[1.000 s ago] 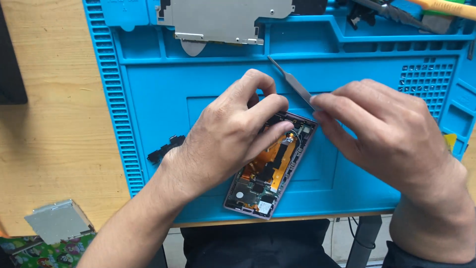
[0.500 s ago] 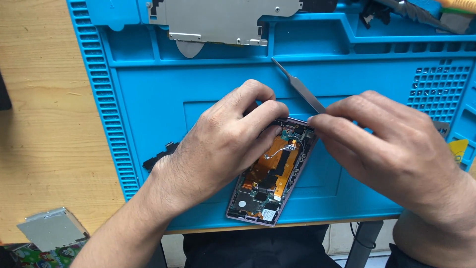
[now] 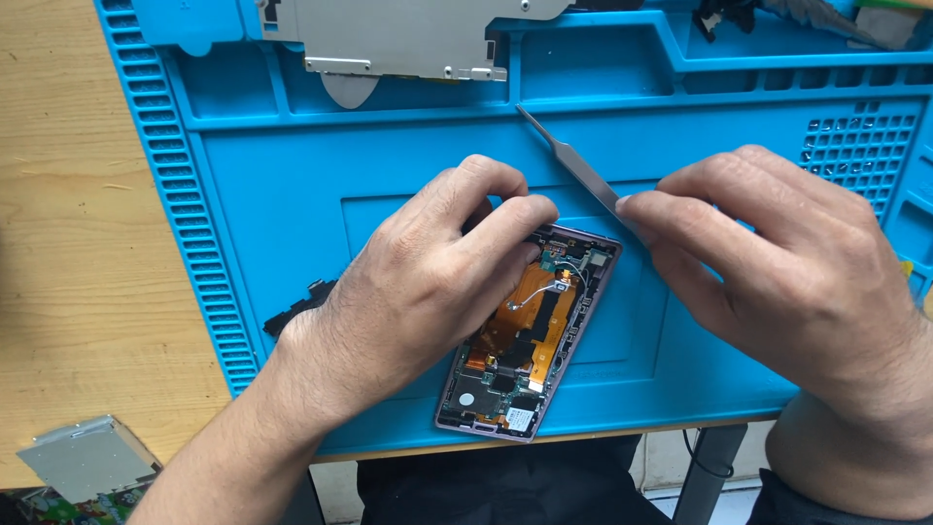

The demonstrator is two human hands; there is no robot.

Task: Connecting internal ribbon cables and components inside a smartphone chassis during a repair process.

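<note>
An opened phone (image 3: 530, 350) with its back off lies on a blue repair mat (image 3: 292, 194), showing orange flex cables and small circuit boards. My left hand (image 3: 418, 292) rests over the phone's upper left side, fingers curled and pressing on its top edge. My right hand (image 3: 787, 272) grips grey metal tweezers (image 3: 573, 165), whose back end points up and left. The tweezer tips are hidden under my fingers near the phone's top right corner.
A grey metal plate (image 3: 408, 39) lies in the mat's upper tray. A small black part (image 3: 301, 303) sits on the mat by my left wrist. Another metal plate (image 3: 83, 457) rests on the wooden table at the lower left. Tools lie at the top right.
The view has shifted slightly. My right hand has drawn a little to the right, exposing more of the phone's top right corner. My left hand stays on the phone.
</note>
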